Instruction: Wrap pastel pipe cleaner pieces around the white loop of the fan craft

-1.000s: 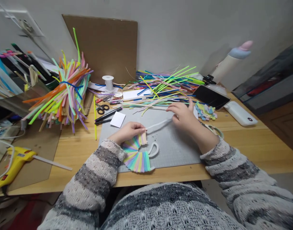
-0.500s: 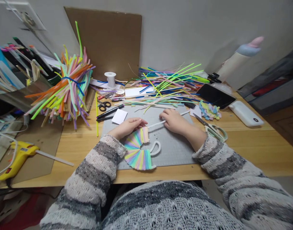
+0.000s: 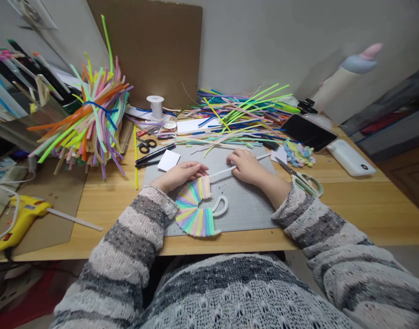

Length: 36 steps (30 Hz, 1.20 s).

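Observation:
A C-shaped piece of pastel-striped pipe cleaners (image 3: 195,214) lies on the grey cutting mat (image 3: 245,210), its gap facing right. My left hand (image 3: 182,175) is closed at its upper end, with the fingertips at the edge. From that end a white pipe cleaner (image 3: 219,172) runs up to the right, passing under my right hand (image 3: 244,165), whose curled fingers grip it; its far end shows beyond the hand. A white loop (image 3: 222,206) sticks out on the right side of the C-shaped piece.
Loose coloured pipe cleaners (image 3: 243,114) lie along the back, and a tied bundle (image 3: 93,119) stands at left. Scissors (image 3: 303,180), a phone (image 3: 308,131) and a white power bank (image 3: 351,157) are on the right. A yellow glue gun (image 3: 21,219) rests at far left. Black pens (image 3: 154,155) lie behind my left hand.
The whole view has shifted slightly, so things appear a little higher and further left. Both hands keep nearly the same places on the striped piece and the white pipe cleaner.

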Tool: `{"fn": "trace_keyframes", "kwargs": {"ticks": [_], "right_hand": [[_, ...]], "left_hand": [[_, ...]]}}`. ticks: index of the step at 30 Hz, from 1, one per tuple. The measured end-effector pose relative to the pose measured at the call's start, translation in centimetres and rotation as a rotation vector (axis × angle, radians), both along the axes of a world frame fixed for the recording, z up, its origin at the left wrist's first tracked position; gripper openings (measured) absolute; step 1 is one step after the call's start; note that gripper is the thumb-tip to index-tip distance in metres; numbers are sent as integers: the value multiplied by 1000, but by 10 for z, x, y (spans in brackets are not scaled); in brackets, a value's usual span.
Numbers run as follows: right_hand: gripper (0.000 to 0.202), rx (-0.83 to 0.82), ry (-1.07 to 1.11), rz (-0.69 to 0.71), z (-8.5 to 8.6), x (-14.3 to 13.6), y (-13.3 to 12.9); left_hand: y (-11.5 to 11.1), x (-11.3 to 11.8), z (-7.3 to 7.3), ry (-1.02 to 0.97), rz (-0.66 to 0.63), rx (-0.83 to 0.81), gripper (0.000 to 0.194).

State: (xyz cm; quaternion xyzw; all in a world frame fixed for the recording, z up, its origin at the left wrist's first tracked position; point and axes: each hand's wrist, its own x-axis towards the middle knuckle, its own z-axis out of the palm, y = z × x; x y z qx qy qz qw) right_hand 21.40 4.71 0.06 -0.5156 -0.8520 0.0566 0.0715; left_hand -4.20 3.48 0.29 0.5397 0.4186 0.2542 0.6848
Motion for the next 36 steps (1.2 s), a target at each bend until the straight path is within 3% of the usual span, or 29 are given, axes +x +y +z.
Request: {"fn": "trace_keyframes", "kwargs": {"ticks": [3, 8, 13, 18, 21, 29, 33, 36], "right_hand": [[28, 2, 9, 4, -1, 0, 0], [29, -2, 5, -17, -2, -1, 0], [29, 7, 6, -15, -4, 0, 1], [29, 16, 1, -11, -6, 0, 1], [28, 15, 7, -9, -5, 0, 1], [28, 25, 1, 4, -6, 0, 2], [28, 30, -3, 1, -7, 0, 2], [29, 33, -5, 11, -6, 1, 1]], "left_hand": [[0, 0, 0, -36, 14, -18, 39], [5, -1, -2, -142, 2, -120, 72], [7, -1, 0, -190, 46, -183, 84], [3, -3, 14, -564, 263, -194, 79], [0, -4, 21, -667, 357, -158, 77], [0, -5, 25, -599, 405, -123, 71], [2, -7, 21, -619, 362, -114, 69], [2, -5, 16, -431, 320, -17, 54]]}}
